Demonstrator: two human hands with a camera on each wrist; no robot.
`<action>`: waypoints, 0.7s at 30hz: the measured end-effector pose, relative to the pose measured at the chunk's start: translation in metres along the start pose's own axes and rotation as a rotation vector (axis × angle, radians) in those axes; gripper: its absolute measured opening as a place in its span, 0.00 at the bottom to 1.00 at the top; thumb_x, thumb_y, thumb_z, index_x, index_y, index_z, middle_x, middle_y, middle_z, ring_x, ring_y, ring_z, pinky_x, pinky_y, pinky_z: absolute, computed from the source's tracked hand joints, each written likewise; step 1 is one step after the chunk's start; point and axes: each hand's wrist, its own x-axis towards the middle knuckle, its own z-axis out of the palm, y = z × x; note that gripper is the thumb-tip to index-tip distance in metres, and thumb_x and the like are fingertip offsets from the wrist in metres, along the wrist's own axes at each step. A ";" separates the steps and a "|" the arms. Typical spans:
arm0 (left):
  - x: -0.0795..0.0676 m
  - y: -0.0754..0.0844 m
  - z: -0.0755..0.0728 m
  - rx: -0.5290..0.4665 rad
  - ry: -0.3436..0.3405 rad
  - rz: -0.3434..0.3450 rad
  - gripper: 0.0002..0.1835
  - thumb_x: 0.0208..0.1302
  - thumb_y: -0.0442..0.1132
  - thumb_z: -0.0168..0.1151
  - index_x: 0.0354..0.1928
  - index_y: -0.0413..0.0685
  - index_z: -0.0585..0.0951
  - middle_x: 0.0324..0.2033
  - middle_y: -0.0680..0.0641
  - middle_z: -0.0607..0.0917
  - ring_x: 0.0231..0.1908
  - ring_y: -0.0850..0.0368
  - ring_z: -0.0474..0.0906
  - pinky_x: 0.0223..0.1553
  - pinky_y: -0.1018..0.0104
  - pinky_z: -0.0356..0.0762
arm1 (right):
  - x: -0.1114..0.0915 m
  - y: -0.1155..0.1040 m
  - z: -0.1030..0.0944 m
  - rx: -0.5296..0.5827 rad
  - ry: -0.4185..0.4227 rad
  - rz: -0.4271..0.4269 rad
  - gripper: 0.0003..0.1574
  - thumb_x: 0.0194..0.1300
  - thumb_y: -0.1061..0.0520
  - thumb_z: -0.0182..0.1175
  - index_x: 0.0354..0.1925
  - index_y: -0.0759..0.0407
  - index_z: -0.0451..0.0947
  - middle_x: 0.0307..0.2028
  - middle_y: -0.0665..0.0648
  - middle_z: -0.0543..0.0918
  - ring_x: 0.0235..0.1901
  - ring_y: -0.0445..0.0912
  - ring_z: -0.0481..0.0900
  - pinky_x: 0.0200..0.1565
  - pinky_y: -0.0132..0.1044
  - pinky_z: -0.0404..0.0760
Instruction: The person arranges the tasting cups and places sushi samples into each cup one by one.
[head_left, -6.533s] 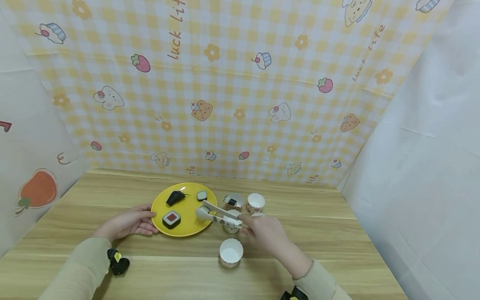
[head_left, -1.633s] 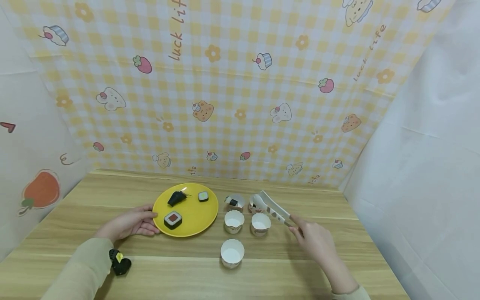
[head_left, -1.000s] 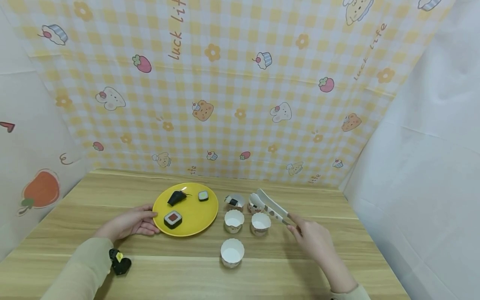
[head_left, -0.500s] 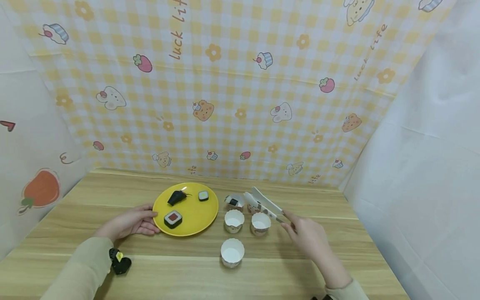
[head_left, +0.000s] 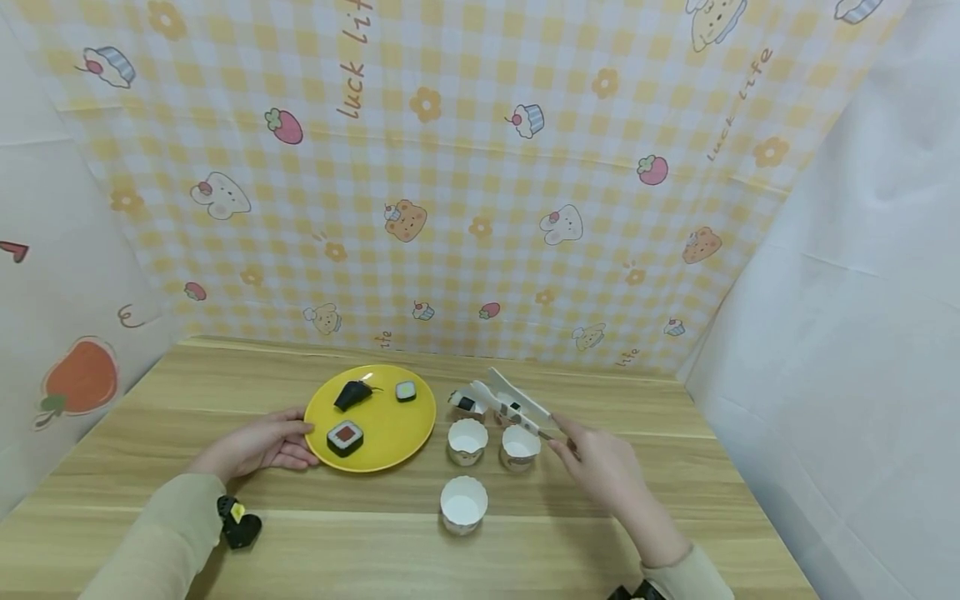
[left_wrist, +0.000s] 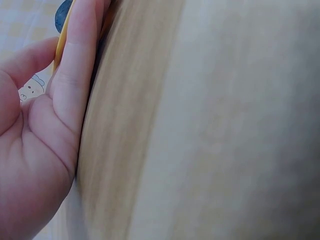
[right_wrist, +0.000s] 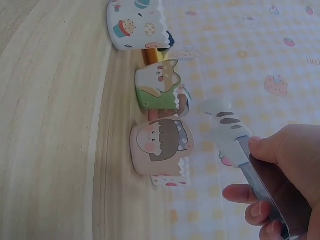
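Observation:
My left hand (head_left: 262,446) grips the left rim of a yellow plate (head_left: 390,446), thumb on top. On the plate lie a black cone-shaped hand roll (head_left: 352,395), a small sushi roll (head_left: 406,391) with a green centre and a larger sushi roll (head_left: 345,438) with a red centre. My right hand (head_left: 603,467) holds white tongs (head_left: 525,398), also seen in the right wrist view (right_wrist: 230,127). Their tips stand apart over the back paper cups, with nothing visible between them. A dark-and-white piece (head_left: 514,407) shows in the back right cup, partly hidden by the tongs.
The back left cup (head_left: 468,417) holds sushi with a black band (head_left: 465,404). White-lined paper cups stand at middle left (head_left: 467,443), middle right (head_left: 520,448) and in front (head_left: 462,506). A checked cloth (head_left: 480,167) hangs behind the wooden table (head_left: 637,500).
Earlier the tongs pinched a small roll on the plate; it is gone from there. They went to the back right cup, then rose leftward. The left hand stays at the plate.

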 end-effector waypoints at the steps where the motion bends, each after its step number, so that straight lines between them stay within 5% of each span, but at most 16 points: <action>1: 0.000 0.000 0.000 0.000 0.001 -0.001 0.32 0.75 0.36 0.42 0.68 0.24 0.39 0.35 0.38 0.84 0.36 0.47 0.84 0.42 0.56 0.83 | 0.001 -0.001 0.000 0.001 0.002 -0.007 0.24 0.64 0.50 0.64 0.56 0.57 0.78 0.16 0.39 0.70 0.09 0.33 0.58 0.10 0.26 0.59; 21: 0.001 -0.002 -0.002 0.002 0.005 -0.004 0.35 0.75 0.37 0.43 0.69 0.25 0.38 0.35 0.38 0.84 0.37 0.46 0.84 0.43 0.55 0.82 | 0.017 -0.023 0.009 -0.040 0.058 -0.177 0.25 0.62 0.49 0.65 0.55 0.57 0.79 0.18 0.41 0.73 0.12 0.32 0.59 0.11 0.25 0.59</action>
